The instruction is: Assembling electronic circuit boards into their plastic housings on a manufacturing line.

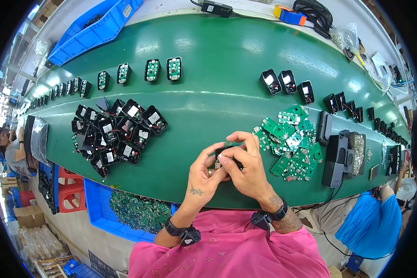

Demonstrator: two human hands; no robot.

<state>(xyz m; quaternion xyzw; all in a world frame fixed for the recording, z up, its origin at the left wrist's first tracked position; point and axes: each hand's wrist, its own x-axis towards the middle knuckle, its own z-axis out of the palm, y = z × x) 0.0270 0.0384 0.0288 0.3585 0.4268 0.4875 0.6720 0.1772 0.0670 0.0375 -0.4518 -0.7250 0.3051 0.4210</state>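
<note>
Both hands meet above the near edge of the green table. My left hand (202,180) has its fingers closed around a small black plastic case (221,151), which is mostly covered by my fingers. My right hand (249,170) grips the same case from the other side, thumb and index finger pressed at its opening. A small light-coloured part shows by the left fingertips; whether it belongs to a circuit board I cannot tell. Just right of my hands lies a loose heap of green circuit boards (295,163). To the left is a pile of black cases (109,131) with wires inside.
Cases fitted with green boards (174,68) stand in a row at far left. More open black cases (287,82) line the right. A black device (336,160) with a cable stands beyond the boards. A blue bin (97,208) holds boards below the table. Other people sit at both sides.
</note>
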